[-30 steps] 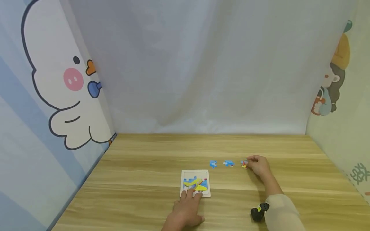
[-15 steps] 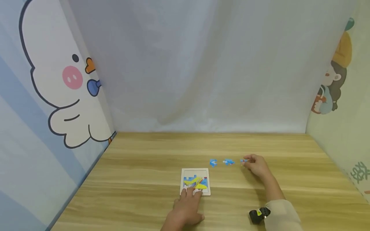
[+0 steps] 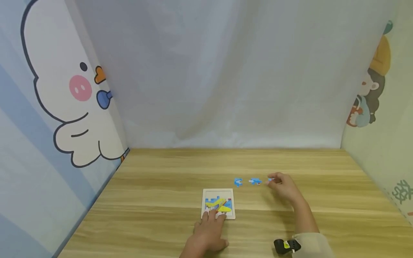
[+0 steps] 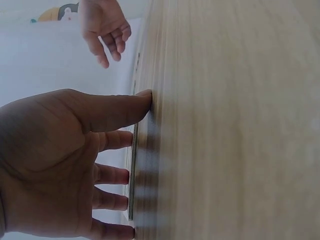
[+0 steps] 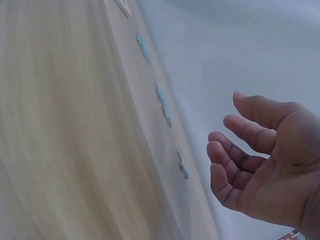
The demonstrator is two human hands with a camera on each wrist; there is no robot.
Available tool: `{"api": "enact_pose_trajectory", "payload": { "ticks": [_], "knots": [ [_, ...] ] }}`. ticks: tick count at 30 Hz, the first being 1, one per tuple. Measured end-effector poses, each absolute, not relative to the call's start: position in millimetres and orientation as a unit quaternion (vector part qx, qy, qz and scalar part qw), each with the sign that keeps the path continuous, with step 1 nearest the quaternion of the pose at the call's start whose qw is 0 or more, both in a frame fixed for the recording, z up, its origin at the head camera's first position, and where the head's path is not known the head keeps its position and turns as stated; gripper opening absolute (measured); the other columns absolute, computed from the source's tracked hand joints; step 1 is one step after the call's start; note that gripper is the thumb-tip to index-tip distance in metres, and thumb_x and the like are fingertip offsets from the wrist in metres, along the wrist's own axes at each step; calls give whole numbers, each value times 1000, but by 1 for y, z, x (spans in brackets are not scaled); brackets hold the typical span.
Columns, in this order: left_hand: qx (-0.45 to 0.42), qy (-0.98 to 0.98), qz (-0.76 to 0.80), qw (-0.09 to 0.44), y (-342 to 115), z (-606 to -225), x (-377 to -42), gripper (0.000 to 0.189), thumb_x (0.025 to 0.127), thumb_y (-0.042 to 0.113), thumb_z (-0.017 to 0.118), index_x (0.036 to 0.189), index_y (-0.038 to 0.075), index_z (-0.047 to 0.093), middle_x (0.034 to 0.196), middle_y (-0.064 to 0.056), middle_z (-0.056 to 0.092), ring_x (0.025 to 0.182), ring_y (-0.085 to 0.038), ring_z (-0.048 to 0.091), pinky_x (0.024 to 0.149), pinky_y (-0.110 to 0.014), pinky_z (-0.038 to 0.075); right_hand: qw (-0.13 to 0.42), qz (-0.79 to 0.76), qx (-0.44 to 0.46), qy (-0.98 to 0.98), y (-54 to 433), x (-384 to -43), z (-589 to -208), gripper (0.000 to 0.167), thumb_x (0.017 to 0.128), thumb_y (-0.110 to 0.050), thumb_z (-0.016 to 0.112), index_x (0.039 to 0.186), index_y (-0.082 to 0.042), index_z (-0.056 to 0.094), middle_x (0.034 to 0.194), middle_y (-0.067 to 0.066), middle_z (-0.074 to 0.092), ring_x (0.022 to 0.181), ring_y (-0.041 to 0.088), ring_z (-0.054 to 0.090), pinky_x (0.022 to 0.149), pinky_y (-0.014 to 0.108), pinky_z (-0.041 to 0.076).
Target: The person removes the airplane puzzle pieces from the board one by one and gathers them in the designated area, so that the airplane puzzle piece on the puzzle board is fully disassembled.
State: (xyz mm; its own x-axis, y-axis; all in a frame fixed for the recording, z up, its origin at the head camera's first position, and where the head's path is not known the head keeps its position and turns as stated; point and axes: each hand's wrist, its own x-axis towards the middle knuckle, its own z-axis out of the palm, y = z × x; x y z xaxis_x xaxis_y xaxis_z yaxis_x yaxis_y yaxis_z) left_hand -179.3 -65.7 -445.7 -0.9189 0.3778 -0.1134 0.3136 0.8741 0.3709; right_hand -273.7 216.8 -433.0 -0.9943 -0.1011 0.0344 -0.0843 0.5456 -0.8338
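A square wooden puzzle board (image 3: 233, 204) with a yellow airplane picture lies on the table. My left hand (image 3: 208, 231) rests its straight fingertips on the board's near edge, and its thumb (image 4: 122, 110) touches the tabletop in the left wrist view. To the board's upper right lie a blue puzzle piece (image 3: 238, 182) and a second blue piece (image 3: 255, 181). My right hand (image 3: 285, 188) hovers over a third puzzle piece (image 5: 183, 163), which it partly hides in the head view. Its fingers are loosely bent, with nothing between them in the right wrist view.
A wood-grain table (image 3: 145, 193) carries everything. Behind it hangs a pale grey curtain (image 3: 226, 79). Walls with cartoon prints stand at left and right. A black device with a yellow mark (image 3: 285, 246) sits at my right wrist.
My right hand has shifted a little left, over the rightmost puzzle piece, covering more of it. My left hand and the board stay in place.
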Motion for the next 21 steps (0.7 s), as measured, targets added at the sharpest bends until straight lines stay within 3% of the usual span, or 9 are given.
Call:
{"api": "enact_pose_trajectory", "payload": {
  "ticks": [15,21],
  "knots": [
    [181,965,171,84,-64,-445,-177,68,72,33,75,130,9,48,134,-18,36,124,-45,31,87,-64,35,10,-517,-75,852,188,-259,-428,37,89,-17,63,118,5,55,98,12,59,91,27,54,76,41,48],
    [179,963,180,89,-63,-448,-178,69,70,31,74,130,8,49,134,-18,36,125,-45,30,87,-64,34,7,-516,-76,853,178,-253,-431,38,89,-17,63,119,5,55,100,11,58,92,26,53,82,41,45]
  ]
}}
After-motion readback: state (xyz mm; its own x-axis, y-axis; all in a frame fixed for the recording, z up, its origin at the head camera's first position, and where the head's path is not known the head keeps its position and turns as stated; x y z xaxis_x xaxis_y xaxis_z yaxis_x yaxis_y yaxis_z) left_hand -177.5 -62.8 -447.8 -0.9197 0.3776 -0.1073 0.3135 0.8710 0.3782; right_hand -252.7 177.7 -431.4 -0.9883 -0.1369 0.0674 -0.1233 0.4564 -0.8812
